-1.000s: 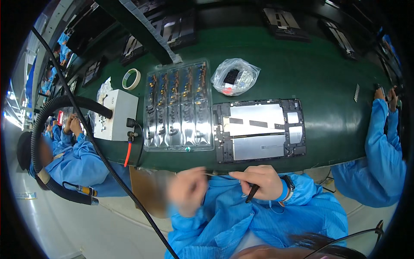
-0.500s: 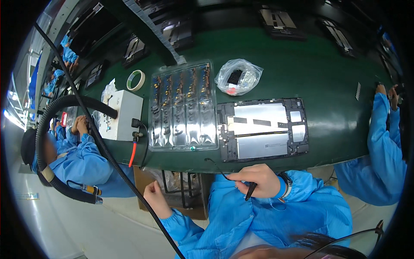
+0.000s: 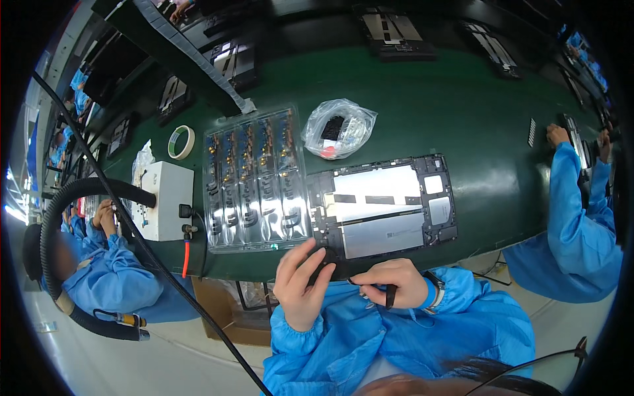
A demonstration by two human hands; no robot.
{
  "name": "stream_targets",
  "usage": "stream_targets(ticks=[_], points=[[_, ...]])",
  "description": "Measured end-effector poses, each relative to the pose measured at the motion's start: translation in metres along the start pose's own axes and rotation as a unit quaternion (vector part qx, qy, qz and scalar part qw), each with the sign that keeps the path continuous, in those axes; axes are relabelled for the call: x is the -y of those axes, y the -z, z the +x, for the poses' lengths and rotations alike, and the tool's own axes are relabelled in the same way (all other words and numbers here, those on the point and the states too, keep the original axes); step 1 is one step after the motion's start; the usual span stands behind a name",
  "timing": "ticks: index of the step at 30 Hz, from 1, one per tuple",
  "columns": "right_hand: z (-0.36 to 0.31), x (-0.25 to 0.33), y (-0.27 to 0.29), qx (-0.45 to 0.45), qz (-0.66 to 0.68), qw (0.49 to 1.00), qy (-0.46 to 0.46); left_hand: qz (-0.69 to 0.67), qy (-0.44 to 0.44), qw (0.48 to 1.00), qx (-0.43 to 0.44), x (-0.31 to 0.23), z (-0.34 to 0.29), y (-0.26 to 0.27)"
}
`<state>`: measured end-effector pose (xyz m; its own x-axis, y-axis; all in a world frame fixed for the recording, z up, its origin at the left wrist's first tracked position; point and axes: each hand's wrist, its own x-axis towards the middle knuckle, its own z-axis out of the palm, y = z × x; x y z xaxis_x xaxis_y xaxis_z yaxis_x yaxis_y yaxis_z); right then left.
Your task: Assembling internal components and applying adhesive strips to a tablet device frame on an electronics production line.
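My left hand (image 3: 300, 284) is raised at the table's front edge, fingers apart, by the near left corner of an opened tablet (image 3: 383, 236). Whether the fingertips touch that corner, or the small dark shape there, I cannot tell. The tablet lies flat, its black frame around silver battery panels and dark strips. My right hand (image 3: 399, 282) is closed on a slim black tool (image 3: 391, 296), probably tweezers. The tool's back end sticks out below the fingers and its dark tip points left, just off the table's edge. Most of the tool is hidden in the grip.
Left of the tablet is a clear plastic tray (image 3: 257, 181) of small circuit parts. Behind lies a clear bag (image 3: 340, 129); a tape roll (image 3: 180, 142) and white box (image 3: 168, 201) with a black hose stand left. A black cable (image 3: 158, 264) crosses the left side. Co-workers (image 3: 571, 204) sit on both sides.
My left hand has come up and right from beside the box below the table to the tablet's corner. The right hand has turned a little, still closed on the tool. The whole view has shifted.
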<state>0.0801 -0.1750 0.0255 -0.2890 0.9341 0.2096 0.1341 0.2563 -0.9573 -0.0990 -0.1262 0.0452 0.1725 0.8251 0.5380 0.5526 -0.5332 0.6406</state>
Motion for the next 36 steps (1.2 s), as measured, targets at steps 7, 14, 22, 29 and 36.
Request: stream_targets(ticks=[7, 14, 22, 29, 36], points=[[0.007, -0.002, 0.002, 0.036, -0.002, 0.999, 0.016, -0.127, 0.097, 0.987, 0.012, 0.007, -0.016, 0.007], [0.016, 0.008, 0.013, -0.027, 0.018, 0.998, 0.046, -0.115, -0.035, 0.984, 0.13, -0.016, -0.009, 0.011], [0.013, 0.012, 0.009, -0.113, -0.029, 0.993, 0.035, -0.082, -0.132, 0.985, 0.072, -0.02, -0.003, -0.005], [0.012, 0.005, 0.002, -0.213, -0.056, 0.974, 0.042, -0.146, -0.047, 0.988, -0.032, -0.022, 0.0, -0.04], [0.011, -0.001, 0.007, -0.253, -0.065, 0.964, 0.057, -0.137, -0.023, 0.988, -0.062, -0.024, 0.004, -0.055]])
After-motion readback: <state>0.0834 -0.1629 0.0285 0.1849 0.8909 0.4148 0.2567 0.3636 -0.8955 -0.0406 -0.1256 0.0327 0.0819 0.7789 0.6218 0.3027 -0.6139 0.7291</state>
